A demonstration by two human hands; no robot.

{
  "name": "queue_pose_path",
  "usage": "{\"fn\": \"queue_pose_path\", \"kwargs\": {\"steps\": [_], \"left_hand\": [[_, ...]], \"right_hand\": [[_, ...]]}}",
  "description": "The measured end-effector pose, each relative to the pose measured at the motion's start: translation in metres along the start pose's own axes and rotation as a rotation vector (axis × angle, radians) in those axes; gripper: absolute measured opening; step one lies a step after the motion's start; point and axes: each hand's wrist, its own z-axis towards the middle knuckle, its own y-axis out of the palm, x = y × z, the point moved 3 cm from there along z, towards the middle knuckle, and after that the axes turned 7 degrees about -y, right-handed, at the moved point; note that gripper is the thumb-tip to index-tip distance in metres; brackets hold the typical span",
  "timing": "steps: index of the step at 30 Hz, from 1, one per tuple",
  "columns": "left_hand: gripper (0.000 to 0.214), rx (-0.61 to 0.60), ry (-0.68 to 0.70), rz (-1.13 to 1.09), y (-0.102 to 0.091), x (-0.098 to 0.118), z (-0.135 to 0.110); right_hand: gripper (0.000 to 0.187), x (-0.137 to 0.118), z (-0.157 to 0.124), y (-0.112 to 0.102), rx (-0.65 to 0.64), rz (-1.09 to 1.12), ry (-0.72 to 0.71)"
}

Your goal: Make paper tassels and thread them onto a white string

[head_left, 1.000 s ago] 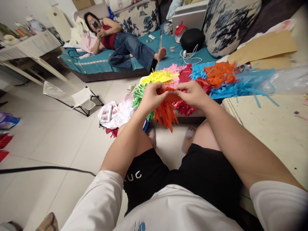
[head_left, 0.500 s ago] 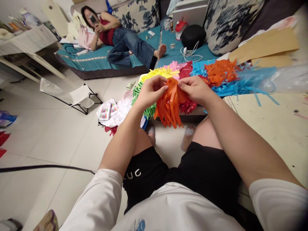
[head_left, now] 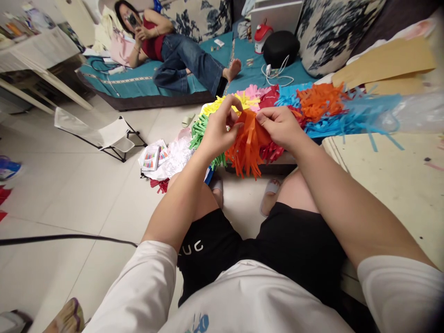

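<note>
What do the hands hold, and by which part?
The left hand and right hand pinch the orange fringed paper at its uncut top edge.

A low sofa (head_left: 138, 90) with a teal cover stands at the far side of the pale tiled floor (head_left: 69, 194), blue-and-white patterned cushions (head_left: 333, 32) along its back, a white table (head_left: 38, 55) to its left, a white folding stool (head_left: 104, 135) just before it, and a black cable (head_left: 52, 239) well in front.
</note>
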Motion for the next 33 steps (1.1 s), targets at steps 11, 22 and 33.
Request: {"fn": "queue_pose_path", "kwargs": {"steps": [11, 22, 33], "left_hand": [[0.016, -0.018, -0.058, 0.014, -0.001, 0.013, -0.003], [0.029, -0.042, -0.087, 0.015, 0.005, 0.000, 0.000], [0.040, 0.692, -0.177, 0.074, -0.090, -0.062, 0.025]], "right_hand": [[0.086, -0.005, -0.002, 0.001, -0.026, -0.016, 0.058], [0.072, -0.001, -0.001, 0.004, -0.068, -0.090, 0.000], [0.052, 0.040, 0.014, -0.064, 0.185, -0.516, 0.116]]}}
